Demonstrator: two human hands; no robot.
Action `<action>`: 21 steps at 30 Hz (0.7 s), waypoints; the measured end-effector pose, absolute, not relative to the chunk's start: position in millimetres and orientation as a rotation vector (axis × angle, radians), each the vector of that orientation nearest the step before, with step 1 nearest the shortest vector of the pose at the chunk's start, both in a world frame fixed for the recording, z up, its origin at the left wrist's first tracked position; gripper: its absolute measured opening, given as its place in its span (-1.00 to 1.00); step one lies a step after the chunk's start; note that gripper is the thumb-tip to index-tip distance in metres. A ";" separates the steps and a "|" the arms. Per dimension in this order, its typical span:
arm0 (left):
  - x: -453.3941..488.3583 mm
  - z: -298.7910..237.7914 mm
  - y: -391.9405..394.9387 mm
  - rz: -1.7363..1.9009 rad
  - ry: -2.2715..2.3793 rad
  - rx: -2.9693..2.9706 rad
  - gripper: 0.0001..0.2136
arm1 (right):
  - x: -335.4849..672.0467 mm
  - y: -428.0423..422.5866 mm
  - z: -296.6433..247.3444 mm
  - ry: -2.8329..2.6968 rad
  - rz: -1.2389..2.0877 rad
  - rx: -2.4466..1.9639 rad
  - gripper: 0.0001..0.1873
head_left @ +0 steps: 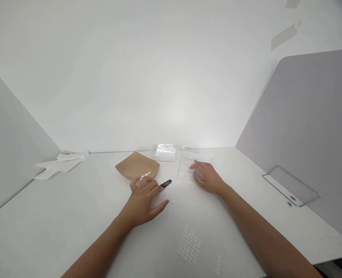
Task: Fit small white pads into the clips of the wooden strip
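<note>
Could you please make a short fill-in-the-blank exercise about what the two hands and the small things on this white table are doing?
1. The left hand rests on a black ____ beside the brown paper tray.
2. The right hand touches a ____ plastic bag.
3. Small white pieces lie in neat ____ near the table's front edge.

Missing words: pen; clear; rows

I sit at a plain white tabletop (58,216), a bare white wall (148,77) ahead, grey partition panels left (5,154) and right (310,127), brightly lit.
</note>
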State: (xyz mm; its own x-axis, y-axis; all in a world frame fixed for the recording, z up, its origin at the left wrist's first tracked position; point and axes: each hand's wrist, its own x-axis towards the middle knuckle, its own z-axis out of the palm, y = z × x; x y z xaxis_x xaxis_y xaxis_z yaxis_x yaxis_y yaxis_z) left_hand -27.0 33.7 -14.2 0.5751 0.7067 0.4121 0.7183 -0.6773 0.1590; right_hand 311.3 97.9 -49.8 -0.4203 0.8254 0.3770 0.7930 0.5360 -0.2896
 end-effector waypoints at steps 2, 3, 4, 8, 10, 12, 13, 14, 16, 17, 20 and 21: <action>-27.0 -14.3 34.1 -0.698 -1.250 -2.770 -0.74 | 311.7 97.5 -49.5 -2.303 0.091 -1.320 -0.66; -27.0 -14.5 34.3 -0.691 -1.250 -2.774 -0.74 | 311.8 97.2 -49.2 -2.305 0.091 -1.323 -0.65; -27.1 -14.9 34.5 -0.680 -1.255 -2.779 -0.74 | 311.8 97.0 -48.9 -2.307 0.090 -1.324 -0.65; -27.6 -16.3 34.2 -0.648 -1.273 -2.788 -0.73 | 311.6 96.7 -47.9 -2.316 0.080 -1.320 -0.65; -27.8 -16.4 33.4 -0.646 -1.274 -2.790 -0.74 | 311.5 97.1 -48.4 -2.319 0.079 -1.318 -0.65; -27.8 -15.7 32.6 -0.643 -1.273 -2.795 -0.74 | 311.7 98.0 -49.3 -2.322 0.080 -1.315 -0.65; -27.7 -15.2 32.3 -0.642 -1.271 -2.797 -0.74 | 311.9 98.4 -49.6 -2.321 0.073 -1.309 -0.65; -27.6 -14.7 32.2 -0.642 -1.269 -2.797 -0.74 | 312.2 98.8 -49.8 -2.318 0.060 -1.301 -0.65; -27.4 -13.6 32.0 -0.644 -1.266 -2.796 -0.75 | 312.4 99.1 -49.2 -2.314 0.016 -1.276 -0.66; -27.4 -13.1 32.0 -0.646 -1.266 -2.794 -0.75 | 312.2 98.7 -48.4 -2.312 -0.014 -1.261 -0.68; -27.5 -12.2 31.7 -0.648 -1.262 -2.798 -0.75 | 309.6 95.6 -44.7 -2.331 -0.096 -1.213 -0.74; -27.6 -12.1 31.5 -0.649 -1.260 -2.799 -0.75 | 308.0 94.1 -43.6 -2.341 -0.118 -1.200 -0.76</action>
